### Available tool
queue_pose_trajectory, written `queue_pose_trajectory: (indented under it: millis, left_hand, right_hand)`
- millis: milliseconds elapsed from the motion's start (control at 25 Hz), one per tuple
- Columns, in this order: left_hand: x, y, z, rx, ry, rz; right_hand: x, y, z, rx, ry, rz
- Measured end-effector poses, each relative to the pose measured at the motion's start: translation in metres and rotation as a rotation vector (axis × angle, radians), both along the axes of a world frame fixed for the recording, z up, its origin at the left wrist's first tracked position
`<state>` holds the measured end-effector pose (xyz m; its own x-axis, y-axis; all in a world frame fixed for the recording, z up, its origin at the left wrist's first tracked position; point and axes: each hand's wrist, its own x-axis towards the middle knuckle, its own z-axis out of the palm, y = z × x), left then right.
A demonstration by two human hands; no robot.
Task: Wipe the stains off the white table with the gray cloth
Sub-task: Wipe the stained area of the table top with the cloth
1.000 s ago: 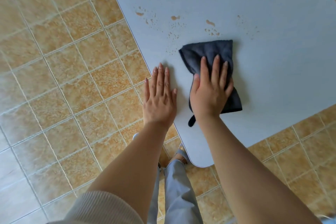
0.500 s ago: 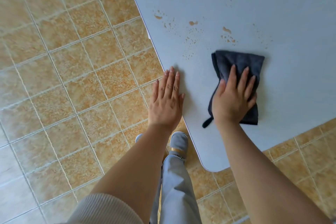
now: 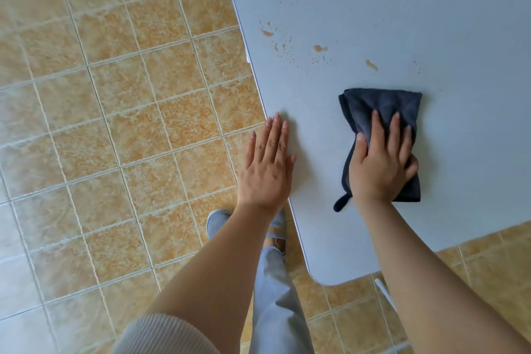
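Both hands are laid palm-down: the left hand point(image 3: 265, 169) is pressed flat on the table's point(image 3: 431, 23) left edge, fingers straight and together. The right hand point(image 3: 379, 169) is spread over the cloth point(image 3: 382, 106), which is pressed down, not pinched. The folded cloth lies just short of the stains point(image 3: 320, 48), which are scattered beyond it and toward the left edge. By this judgement, even pressure should be kept and the cloth pushed forward through the brown spots in overlapping strokes, while the table is steadied by the left hand.
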<state>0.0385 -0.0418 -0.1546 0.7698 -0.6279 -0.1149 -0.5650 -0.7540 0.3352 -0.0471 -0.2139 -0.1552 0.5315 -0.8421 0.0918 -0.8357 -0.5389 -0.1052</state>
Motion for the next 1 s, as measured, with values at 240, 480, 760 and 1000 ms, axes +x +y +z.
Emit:
queue_pose_trajectory:
  millis: [240, 480, 760, 1000]
  left_hand:
    - [-0.008, -0.006, -0.001, 0.010, -0.007, 0.068]
    - [0.007, -0.009, 0.000, 0.058, -0.009, 0.051]
    - [0.043, -0.025, 0.002, 0.069, 0.013, 0.074]
    - [0.065, -0.046, 0.004, 0.014, 0.064, 0.211]
  right_hand:
    - [0.090, 0.002, -0.005, -0.006, -0.058, 0.239]
    - [0.026, 0.016, 0.001, -0.082, -0.061, 0.411]
    - [0.061, -0.030, 0.002, 0.036, -0.019, 0.086]
    - [0.092, 0.011, -0.005, -0.055, -0.075, 0.289]
